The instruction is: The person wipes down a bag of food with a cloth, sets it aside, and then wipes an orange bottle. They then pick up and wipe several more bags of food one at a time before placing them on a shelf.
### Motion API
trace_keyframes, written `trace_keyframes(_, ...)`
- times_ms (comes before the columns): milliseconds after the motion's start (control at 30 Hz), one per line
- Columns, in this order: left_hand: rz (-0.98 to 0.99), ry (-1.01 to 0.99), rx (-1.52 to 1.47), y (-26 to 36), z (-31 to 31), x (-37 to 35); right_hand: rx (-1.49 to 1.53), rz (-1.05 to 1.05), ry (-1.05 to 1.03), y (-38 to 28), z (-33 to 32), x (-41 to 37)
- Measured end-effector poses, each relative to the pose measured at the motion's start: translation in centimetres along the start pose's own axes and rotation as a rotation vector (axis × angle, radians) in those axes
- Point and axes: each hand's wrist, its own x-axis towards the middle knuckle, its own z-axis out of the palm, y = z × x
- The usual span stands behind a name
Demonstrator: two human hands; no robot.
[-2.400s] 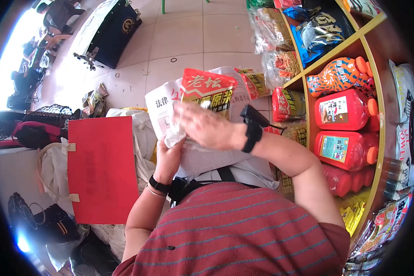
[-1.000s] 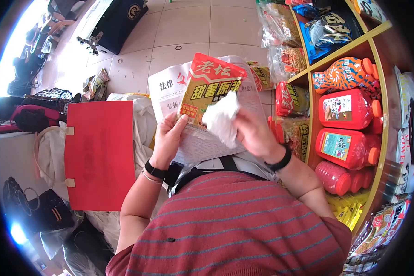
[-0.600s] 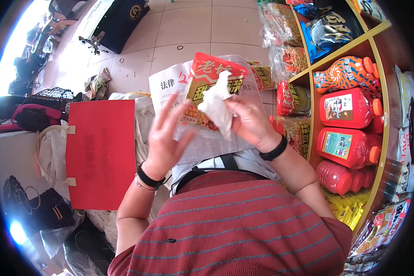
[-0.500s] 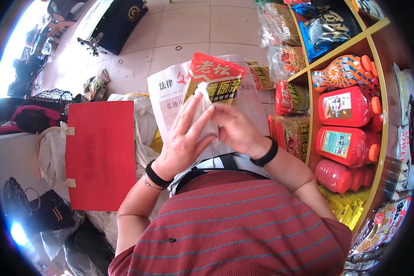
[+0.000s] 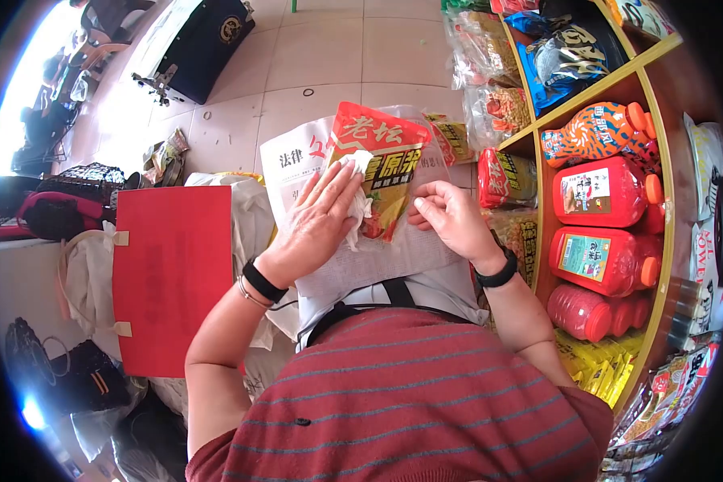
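A red and yellow packet (image 5: pixel 394 173) with large printed characters lies on a spread newspaper (image 5: pixel 297 181) over the person's lap. My left hand (image 5: pixel 317 217) presses a crumpled white tissue (image 5: pixel 360 201) against the packet's left side, fingers stretched and close together. To the right of the packet, my right hand (image 5: pixel 451 218) hovers over the newspaper, thumb and fingers curled towards each other; nothing can be made out between them.
A wooden shelf (image 5: pixel 542 209) with red jars (image 5: pixel 590 253) stands at the right, bagged goods beside it. On the left are a red paper bag (image 5: pixel 173 281) and white cloth bags. A black case (image 5: pixel 205 48) stands on the tiled floor ahead.
My hands have moved apart from above the packet. The left one has come down flat with the tissue onto the packet, while the right one has moved right, off the tissue.
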Motion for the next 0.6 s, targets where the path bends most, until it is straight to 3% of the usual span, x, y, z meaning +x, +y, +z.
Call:
trace_keyframes(167,-0.014,0.044,0.053,-2.9,-1.5,2.6,-0.043,0.076,-0.056,-0.9,-0.3,0.6)
trace_keyframes(233,-0.015,0.054,0.034,-4.1,-2.2,3.8,-0.09,-0.014,0.077,-0.5,-0.7,0.9)
trace_keyframes(367,0.063,-0.036,0.074,-3.4,-2.2,5.9,-0.054,-0.045,0.12,0.3,-2.1,3.2)
trace_keyframes(600,0.289,-0.122,0.042,-1.2,-1.0,8.2,0.333,0.032,0.132,1.2,-2.4,6.4)
